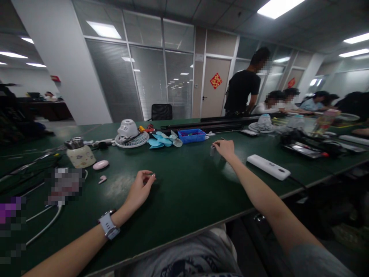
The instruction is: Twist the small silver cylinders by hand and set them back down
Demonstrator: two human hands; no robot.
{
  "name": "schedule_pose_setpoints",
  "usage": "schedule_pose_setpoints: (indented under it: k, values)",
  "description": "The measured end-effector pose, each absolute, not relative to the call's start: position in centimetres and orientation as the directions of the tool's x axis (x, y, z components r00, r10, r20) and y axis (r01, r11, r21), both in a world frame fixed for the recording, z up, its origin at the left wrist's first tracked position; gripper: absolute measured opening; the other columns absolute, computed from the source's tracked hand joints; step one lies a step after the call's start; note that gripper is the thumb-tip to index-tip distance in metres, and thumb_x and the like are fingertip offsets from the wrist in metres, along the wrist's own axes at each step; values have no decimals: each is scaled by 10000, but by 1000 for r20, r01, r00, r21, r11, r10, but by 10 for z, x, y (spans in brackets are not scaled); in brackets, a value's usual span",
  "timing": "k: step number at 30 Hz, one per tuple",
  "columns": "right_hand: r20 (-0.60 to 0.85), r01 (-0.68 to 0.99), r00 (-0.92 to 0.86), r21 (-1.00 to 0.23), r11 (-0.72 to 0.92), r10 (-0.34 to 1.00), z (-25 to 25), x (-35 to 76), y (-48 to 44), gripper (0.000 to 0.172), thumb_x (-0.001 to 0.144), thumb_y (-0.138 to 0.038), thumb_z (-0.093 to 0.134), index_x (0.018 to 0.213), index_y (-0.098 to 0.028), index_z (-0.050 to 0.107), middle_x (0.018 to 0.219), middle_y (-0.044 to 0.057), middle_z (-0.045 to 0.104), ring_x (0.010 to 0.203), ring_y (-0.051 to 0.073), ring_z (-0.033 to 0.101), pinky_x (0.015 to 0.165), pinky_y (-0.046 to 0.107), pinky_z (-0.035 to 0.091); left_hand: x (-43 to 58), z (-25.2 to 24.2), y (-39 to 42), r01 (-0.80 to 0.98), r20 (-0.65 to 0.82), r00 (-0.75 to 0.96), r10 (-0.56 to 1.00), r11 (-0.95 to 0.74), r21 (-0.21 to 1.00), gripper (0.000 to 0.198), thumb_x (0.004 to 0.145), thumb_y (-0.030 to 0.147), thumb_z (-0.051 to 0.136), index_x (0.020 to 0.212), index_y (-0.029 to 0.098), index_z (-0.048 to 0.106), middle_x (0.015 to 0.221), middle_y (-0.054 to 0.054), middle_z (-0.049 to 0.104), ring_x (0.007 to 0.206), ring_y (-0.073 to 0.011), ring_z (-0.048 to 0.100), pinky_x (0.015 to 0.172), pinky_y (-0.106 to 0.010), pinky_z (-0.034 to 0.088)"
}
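Two hands lay on the green table (178, 200): left of the blue tray (191, 135), the left hand (140, 189) pinched its fingertips together; just right of it, the right hand (226, 149) gripped a small clear object (212, 151).

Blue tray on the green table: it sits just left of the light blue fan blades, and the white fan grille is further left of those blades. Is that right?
Not quite. The head view shows the blue tray just right of the light blue fan blades, not left of them. The white fan grille is indeed further left of the blades, all on the green table.
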State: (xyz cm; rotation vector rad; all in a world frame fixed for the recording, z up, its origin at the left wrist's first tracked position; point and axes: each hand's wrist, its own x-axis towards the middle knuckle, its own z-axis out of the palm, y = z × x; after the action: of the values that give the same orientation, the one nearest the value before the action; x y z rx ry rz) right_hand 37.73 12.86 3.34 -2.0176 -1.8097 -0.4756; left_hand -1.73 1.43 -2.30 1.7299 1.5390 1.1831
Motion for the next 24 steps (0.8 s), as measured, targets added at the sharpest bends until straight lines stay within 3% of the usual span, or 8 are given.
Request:
schedule_pose_setpoints:
  k: [15, 19, 22, 24]
  values:
    - [421, 993, 120, -44, -113, 899, 41, 370, 119, 320, 944, -351, 464, 1108, -266, 725, 1075, 84, 724, 995, 209, 654, 842, 308, 401, -19, -21, 17, 481, 207, -36, 978, -165, 861, 587, 729, 657, 546, 1081, 190, 508, 977, -113, 705, 946, -292, 670, 841, -447, 492]
    - [389, 990, 140, -67, -123, 910, 45, 382, 117, 344, 916, -451, 505, 1126, -281, 718, 1095, 85, 718, 1038, 222, 643, 861, 313, 428, -20, -24, 18, 475, 215, -23, 976, -178, 862, 578, 737, 651, 548, 1087, 193, 503, 986, -110, 702, 944, -283, 668, 836, -434, 494]
    - [281, 981, 183, -111, -158, 942, 50, 399, 116, 512, 819, -574, 597, 1222, -265, 662, 1196, 100, 675, 1109, 253, 615, 878, 341, 456, -20, -27, 19, 481, 224, -19, 974, -188, 856, 560, 751, 638, 546, 1092, 197, 495, 983, -106, 698, 957, -284, 659, 846, -436, 489]
    - [153, 975, 190, -144, -168, 970, 52, 408, 115, 583, 746, -544, 691, 1249, -252, 644, 1216, 101, 664, 1104, 248, 621, 867, 325, 475, -20, -27, 20, 488, 229, -20, 973, -190, 852, 557, 750, 634, 549, 1091, 196, 493, 974, -104, 697, 958, -286, 656, 850, -441, 485]
